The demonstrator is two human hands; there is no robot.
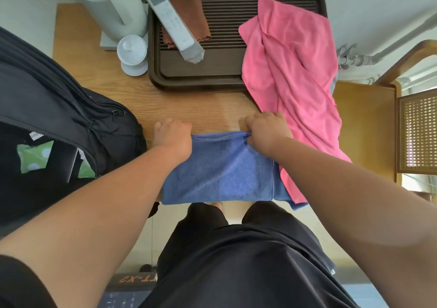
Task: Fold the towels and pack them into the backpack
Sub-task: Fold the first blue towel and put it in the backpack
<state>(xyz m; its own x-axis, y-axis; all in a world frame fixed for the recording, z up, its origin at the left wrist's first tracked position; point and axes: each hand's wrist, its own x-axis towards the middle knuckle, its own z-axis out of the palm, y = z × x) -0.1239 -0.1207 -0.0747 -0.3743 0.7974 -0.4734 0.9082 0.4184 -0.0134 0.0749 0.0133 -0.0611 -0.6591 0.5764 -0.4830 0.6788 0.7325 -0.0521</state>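
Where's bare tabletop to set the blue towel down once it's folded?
The table is bare between the tray and the blue towel, and left of the lidded cup beside the backpack. The pink towel covers the right side; the kettle crowds the far-left corner.

I see the backpack (59, 109) cropped at left. The pink towel (290, 71) hides the tray's (189, 80) right end; my left hand (172, 137) covers the blue towel's (224, 170) corner.
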